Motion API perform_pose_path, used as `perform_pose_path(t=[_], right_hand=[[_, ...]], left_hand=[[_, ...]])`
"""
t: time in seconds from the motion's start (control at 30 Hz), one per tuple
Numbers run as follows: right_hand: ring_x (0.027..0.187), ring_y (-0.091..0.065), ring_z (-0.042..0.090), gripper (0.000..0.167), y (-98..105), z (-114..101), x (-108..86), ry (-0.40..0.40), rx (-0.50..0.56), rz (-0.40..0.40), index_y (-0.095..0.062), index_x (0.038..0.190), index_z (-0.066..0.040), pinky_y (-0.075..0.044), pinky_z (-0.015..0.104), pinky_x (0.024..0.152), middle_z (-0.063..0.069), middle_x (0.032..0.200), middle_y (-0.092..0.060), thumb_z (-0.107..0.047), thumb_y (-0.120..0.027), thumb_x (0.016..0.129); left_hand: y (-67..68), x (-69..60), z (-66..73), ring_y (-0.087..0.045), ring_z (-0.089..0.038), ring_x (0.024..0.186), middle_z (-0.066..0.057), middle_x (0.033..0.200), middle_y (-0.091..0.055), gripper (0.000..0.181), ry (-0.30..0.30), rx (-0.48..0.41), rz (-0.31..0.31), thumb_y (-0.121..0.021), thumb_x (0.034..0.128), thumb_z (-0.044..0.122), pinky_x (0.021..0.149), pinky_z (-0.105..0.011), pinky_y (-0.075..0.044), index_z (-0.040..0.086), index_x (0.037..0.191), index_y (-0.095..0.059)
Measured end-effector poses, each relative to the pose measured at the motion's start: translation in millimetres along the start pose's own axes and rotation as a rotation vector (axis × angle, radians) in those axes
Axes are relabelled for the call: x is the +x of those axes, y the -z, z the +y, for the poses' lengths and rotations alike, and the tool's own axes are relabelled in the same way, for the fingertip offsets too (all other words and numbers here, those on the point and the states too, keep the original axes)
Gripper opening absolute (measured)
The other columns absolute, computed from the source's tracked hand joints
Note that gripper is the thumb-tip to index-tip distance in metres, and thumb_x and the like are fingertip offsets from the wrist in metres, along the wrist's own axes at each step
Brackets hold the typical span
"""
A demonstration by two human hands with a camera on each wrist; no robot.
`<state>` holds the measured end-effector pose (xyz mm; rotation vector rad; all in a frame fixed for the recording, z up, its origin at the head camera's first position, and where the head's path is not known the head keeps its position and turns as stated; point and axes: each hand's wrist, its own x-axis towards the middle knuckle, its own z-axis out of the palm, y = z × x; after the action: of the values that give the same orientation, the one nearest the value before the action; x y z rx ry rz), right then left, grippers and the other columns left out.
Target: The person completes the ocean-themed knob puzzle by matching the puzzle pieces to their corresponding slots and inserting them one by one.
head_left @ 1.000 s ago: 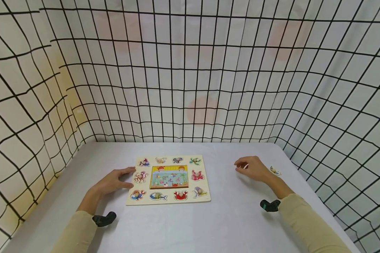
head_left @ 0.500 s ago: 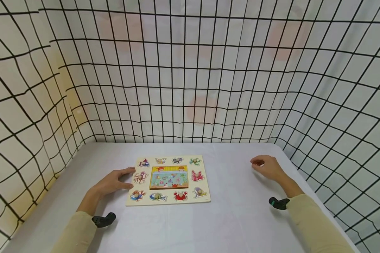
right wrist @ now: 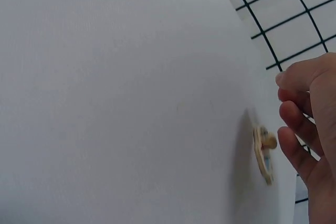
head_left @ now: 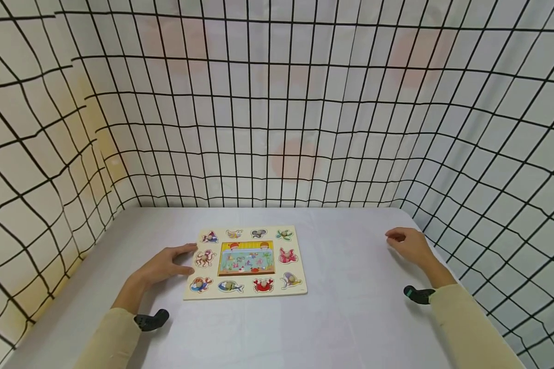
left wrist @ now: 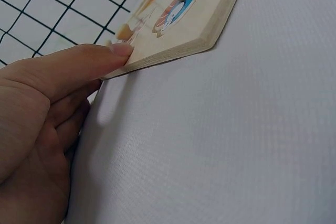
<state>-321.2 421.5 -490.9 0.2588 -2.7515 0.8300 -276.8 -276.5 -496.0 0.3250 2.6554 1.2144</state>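
Note:
A wooden knob puzzle board [head_left: 246, 296] with sea-animal pieces around a central aquarium picture lies left of the table's middle. My left hand [head_left: 159, 266] rests against its left edge with the index finger and thumb spread apart; in the left wrist view the thumb touches the board's edge [left wrist: 173, 55]. Above the table's right side, my right hand [head_left: 411, 247] has loosely bent fingers and holds nothing. A loose puzzle piece [right wrist: 263, 156] with a wooden knob lies near those fingers in the right wrist view, apart from them. In the head view the hand hides that piece.
A white cloth covers the table [head_left: 277, 333]. Black wire grid [head_left: 277, 128] stands before white fabric at the back and both sides. Each wrist carries a small black device, such as the left one [head_left: 151, 321].
My right hand has moved to the right, now covering the loose piece that was visible beside it a second ago. The left hand and the board have stayed in place.

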Motion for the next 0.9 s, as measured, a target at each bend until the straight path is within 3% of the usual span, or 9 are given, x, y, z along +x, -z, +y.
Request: perform_pose_path(t=[0.2, 0.53, 0.9], right_hand=[[0.094, -0.063, 0.033, 0.025, 7, 8, -8.6, -0.098, 0.012, 0.003, -0.072, 0.116, 0.004, -0.052, 0.037, 0.072, 0.016, 0.102, -0.07, -0.012, -0.069, 0.097], [0.09, -0.064, 0.031, 0.034, 6, 26, -21.1, -0.159, -0.043, 0.024, -0.076, 0.105, 0.001, -0.05, 0.039, 0.073, 0.012, 0.097, -0.073, -0.032, -0.073, 0.098], [0.091, -0.068, 0.034, 0.022, 2, 30, -19.4, -0.063, -0.101, 0.03, -0.079, 0.103, 0.0, -0.052, 0.044, 0.076, 0.013, 0.099, -0.076, -0.02, -0.075, 0.095]], left_hand=[[0.6, -0.2, 1.6, -0.018, -0.049, 0.151, -0.022, 0.162, -0.034, 0.079, -0.004, 0.007, 0.001, -0.088, 0.083, 0.027, 0.119, -0.068, -0.013, 0.006, 0.151, -0.053], [1.1, -1.6, 2.5, -0.015, -0.049, 0.152, -0.022, 0.164, -0.032, 0.079, 0.014, -0.022, -0.007, -0.087, 0.0836, 0.026, 0.118, -0.069, -0.011, 0.007, 0.152, -0.052], [-0.3, -3.5, 5.4, -0.015, -0.049, 0.152, -0.023, 0.164, -0.032, 0.078, 0.014, -0.03, -0.005, -0.087, 0.0837, 0.023, 0.118, -0.069, -0.011, 0.006, 0.151, -0.053]])
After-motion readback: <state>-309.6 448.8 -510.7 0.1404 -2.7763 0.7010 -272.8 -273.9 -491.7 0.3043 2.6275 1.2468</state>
